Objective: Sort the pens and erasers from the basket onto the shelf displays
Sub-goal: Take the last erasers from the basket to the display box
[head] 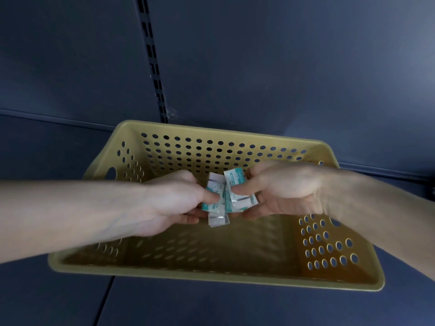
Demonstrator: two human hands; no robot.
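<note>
A tan perforated plastic basket [211, 276] stands on a dark blue shelf. Both hands meet over its middle. My left hand [174, 201] pinches a small bunch of wrapped erasers [216, 203], white with teal print, between thumb and fingers. My right hand [282, 189] pinches another few wrapped erasers [237, 191] of the same kind, thumb on top. The two bunches touch each other. No pens are visible, and the basket floor that shows beneath the hands is bare.
The dark blue shelf surface [58, 297] spreads around the basket. A dark blue back panel [282, 67] rises behind it, with a slotted upright rail [153, 67] running down to the basket's far rim.
</note>
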